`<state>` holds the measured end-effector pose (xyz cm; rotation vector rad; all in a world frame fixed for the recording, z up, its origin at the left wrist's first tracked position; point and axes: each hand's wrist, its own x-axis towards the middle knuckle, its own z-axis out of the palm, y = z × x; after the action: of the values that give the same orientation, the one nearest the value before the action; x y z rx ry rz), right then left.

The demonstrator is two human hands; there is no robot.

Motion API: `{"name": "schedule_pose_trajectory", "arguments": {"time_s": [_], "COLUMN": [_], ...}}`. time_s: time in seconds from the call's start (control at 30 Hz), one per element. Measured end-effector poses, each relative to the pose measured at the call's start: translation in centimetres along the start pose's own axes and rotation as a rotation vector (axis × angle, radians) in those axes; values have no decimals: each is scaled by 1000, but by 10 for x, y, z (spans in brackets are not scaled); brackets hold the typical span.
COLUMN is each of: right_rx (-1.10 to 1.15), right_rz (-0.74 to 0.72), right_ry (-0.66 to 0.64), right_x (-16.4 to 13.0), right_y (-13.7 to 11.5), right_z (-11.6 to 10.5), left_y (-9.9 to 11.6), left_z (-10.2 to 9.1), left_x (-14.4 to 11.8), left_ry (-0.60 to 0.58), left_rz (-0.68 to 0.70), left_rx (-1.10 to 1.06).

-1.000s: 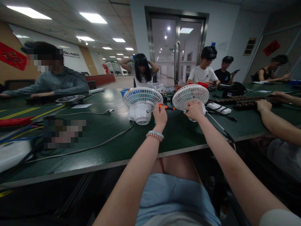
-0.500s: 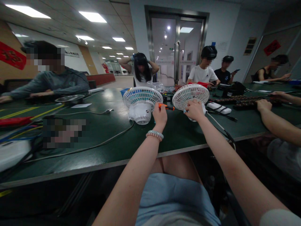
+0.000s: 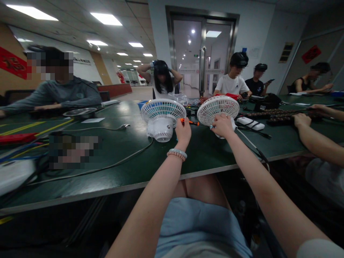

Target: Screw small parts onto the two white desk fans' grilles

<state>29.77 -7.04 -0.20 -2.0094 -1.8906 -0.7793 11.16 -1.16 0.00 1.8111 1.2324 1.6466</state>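
At 11 o'clock on the green tabletop, as seen from the wearer's seat, the left fan is placed with its white rear housing turned toward the wearer. At 1 o'clock the right fan is placed, rear side also turned this way, its housing mostly covered by the right hand.

Left hand: closed around the handle of an orange screwdriver. Tool is held roughly level at 12 o'clock, between the 2 fans, pointed toward 3 o'clock, at the right fan. Tip contact can't be told, too small. A bracelet is worn on that wrist.

Right hand: laid over the back of the right fan, fingers bent. How tightly it is closed can't be told. Something small and light blue is seen at its fingertips, not identifiable.

Surroundings: a grey cable is run from near the left fan toward 9 o'clock. At 10 o'clock a metal dish is set near a paper sheet. Behind the left fan, a blue bin is partly hidden. At 2 o'clock a white box is seen, with dark strips beyond, touched by a co-worker's hand.
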Motion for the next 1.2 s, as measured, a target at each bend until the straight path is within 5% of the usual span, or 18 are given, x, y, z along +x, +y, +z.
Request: {"name": "schedule_pose_trajectory", "arguments": {"time_s": [0.27, 1.2], "right_rx": [9, 9], "right_rz": [7, 1], "right_ry": [-6, -4], "right_x": [0, 0], "right_y": [0, 1], "right_z": [-1, 1], "left_y": [-8, -4], "left_z": [5, 1], "left_x": [3, 2], "left_ry": [12, 49], "left_rz": [-33, 26], "left_rx": [-205, -31]}}
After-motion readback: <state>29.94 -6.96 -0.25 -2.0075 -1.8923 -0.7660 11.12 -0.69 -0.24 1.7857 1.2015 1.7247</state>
